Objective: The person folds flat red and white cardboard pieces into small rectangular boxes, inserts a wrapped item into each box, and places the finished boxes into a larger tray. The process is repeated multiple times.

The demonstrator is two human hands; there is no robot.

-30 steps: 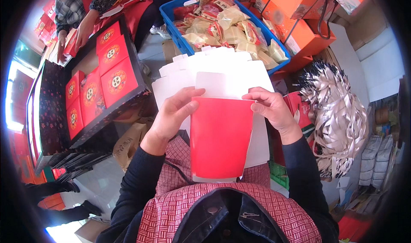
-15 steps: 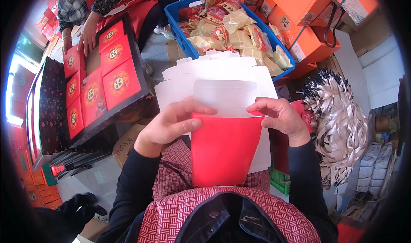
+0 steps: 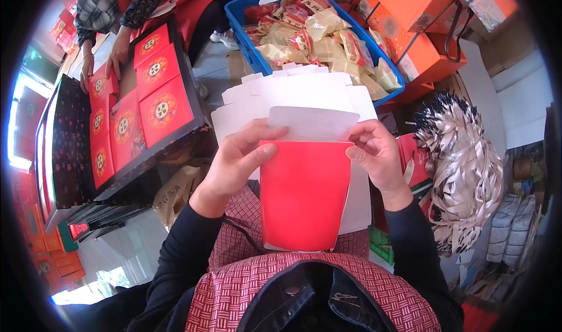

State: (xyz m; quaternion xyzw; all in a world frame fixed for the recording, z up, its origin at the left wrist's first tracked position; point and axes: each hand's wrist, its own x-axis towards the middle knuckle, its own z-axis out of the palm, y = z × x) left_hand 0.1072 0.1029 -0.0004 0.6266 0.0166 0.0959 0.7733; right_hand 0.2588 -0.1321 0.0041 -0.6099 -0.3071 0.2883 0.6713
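Observation:
A red paper box (image 3: 305,194) stands upright over my lap, its mouth at the far end. Its pale lid flap (image 3: 314,123) sticks up beyond the red front edge. My left hand (image 3: 241,156) grips the left top corner, thumb on the red face and fingers behind at the flap. At the right top corner my right hand (image 3: 377,156) pinches the edge between thumb and fingers. Under the box lies a stack of flat white cardboard blanks (image 3: 304,92). What is inside the box is hidden.
Beyond the blanks is a blue crate (image 3: 249,48) of wrapped packets (image 3: 328,25). A dark tray (image 3: 196,118) with red boxes lies left, where another person's hands (image 3: 120,51) work. Orange cartons (image 3: 410,4) stand back right; a bundle of pale ribbons (image 3: 462,174) lies right.
The box's top edge and both my hands have moved slightly away from me. The flap stands more upright. On the left, the other person's hands have shifted over a red box.

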